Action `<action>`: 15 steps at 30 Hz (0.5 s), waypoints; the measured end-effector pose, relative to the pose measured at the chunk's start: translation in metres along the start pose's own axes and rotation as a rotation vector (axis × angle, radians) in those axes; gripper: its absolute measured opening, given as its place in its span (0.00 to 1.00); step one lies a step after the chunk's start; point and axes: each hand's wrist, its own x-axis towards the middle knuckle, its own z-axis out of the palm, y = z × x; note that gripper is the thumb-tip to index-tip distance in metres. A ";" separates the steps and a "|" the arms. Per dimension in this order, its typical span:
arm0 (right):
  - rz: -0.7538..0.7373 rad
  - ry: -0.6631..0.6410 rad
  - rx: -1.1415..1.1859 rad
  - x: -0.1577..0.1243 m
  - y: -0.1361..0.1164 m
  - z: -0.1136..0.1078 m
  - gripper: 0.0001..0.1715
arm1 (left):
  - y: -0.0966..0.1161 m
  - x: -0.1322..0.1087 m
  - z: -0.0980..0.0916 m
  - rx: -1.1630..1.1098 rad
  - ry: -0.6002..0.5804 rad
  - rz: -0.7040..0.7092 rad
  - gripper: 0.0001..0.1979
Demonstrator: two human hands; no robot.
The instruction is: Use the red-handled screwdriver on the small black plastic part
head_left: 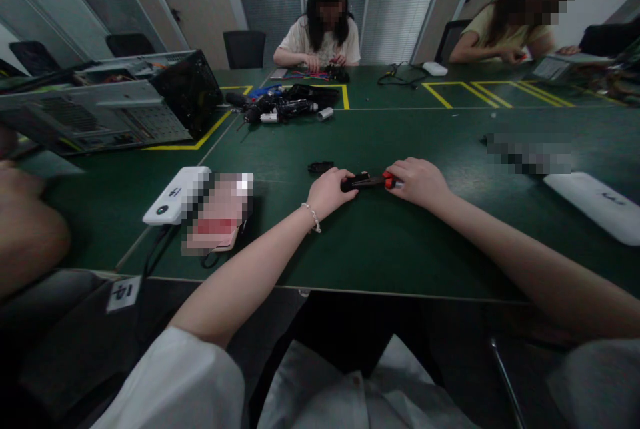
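Note:
My left hand (330, 194) is closed on a small black plastic part (353, 183) just above the green table. My right hand (421, 182) grips pliers with red handles (388, 180), their dark jaws pointing left and meeting the black part. Whether the jaws bite on it I cannot tell. Most of the handles is hidden in my right palm. Just beyond my left hand lies another small black piece (321, 167).
Left of my arm lie a white power bank (176, 197) and a phone (220, 212). A computer case (125, 105) stands at the far left, beside a pile of black parts (285, 102). Another white power bank (595, 202) lies right. Two people sit across; someone's arm is at left.

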 end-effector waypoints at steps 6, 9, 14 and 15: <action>-0.037 0.016 -0.048 0.000 -0.001 -0.004 0.15 | 0.000 0.001 0.000 0.001 -0.001 0.002 0.17; -0.059 0.031 -0.067 0.000 -0.002 -0.005 0.15 | 0.000 0.000 0.000 0.003 0.002 0.001 0.17; -0.074 0.042 -0.076 0.000 0.000 -0.004 0.16 | -0.001 0.000 0.000 -0.002 0.005 -0.001 0.18; -0.073 0.040 -0.071 0.000 0.001 -0.003 0.17 | -0.001 0.000 0.001 -0.003 0.006 -0.001 0.17</action>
